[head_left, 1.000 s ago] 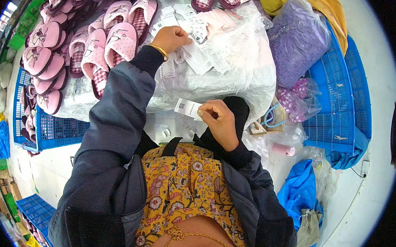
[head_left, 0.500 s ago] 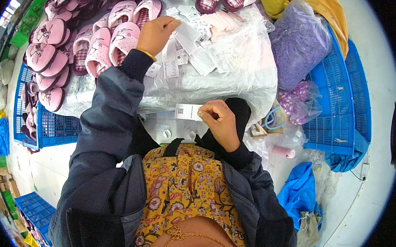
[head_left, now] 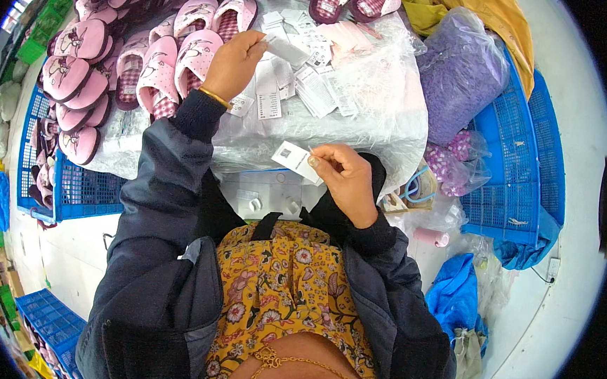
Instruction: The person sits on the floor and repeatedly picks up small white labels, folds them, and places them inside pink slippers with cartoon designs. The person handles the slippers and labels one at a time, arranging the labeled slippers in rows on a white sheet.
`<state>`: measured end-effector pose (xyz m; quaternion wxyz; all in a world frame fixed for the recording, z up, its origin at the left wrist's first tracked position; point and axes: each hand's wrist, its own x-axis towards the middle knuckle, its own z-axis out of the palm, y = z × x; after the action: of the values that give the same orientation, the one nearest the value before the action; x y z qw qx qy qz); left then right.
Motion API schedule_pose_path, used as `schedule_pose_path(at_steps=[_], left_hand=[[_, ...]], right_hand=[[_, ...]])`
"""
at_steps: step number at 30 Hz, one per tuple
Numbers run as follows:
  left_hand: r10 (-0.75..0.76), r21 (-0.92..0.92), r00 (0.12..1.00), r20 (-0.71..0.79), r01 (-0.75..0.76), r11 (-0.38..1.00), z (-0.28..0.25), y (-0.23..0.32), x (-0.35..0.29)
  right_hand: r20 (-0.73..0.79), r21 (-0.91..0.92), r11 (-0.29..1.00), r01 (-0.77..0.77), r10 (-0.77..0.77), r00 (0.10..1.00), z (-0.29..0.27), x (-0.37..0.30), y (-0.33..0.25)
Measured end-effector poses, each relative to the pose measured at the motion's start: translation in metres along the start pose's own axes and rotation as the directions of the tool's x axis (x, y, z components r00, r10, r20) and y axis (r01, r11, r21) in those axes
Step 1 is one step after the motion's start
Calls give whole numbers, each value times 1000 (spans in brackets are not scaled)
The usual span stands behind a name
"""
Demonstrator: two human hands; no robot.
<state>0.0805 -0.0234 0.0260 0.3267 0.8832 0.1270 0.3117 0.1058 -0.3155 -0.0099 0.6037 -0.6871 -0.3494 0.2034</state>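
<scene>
- Right hand (head_left: 347,182) pinches a white paper tag (head_left: 295,161) between its fingertips; the tag juts out at ten o'clock from them.
- Left hand (head_left: 236,61) reaches up, fingers closed on another white tag (head_left: 285,47) from the tag pile (head_left: 304,84), at two o'clock of the knuckles.

Pink slippers (head_left: 158,74) with checked lining, heaped over a blue crate (head_left: 78,191). White tags (head_left: 304,84) on clear plastic; purple bag (head_left: 459,74) alongside. Yellow floral blouse (head_left: 289,294) under a dark jacket (head_left: 165,250).
</scene>
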Motion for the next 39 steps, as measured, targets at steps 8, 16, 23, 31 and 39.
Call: schedule_pose_path(at_steps=[8,16,23,31,39], left_hand=[[-8,-184,979,205,47,982,-6,53,-58],[-50,-208,960,276,110,972,0,71,-77],[-37,-191,959,281,94,977,-3,77,-78],[-42,-192,959,281,99,976,1,75,-79],[-21,-171,959,281,71,983,3,77,-79]], right_hand=[[1,90,995,-37,37,999,2,34,-39],[71,112,993,-47,39,997,9,48,-36],[83,123,988,-90,80,993,9,45,-35],[93,137,986,-92,80,993,8,44,-32],[103,179,980,-93,75,992,5,43,-28]])
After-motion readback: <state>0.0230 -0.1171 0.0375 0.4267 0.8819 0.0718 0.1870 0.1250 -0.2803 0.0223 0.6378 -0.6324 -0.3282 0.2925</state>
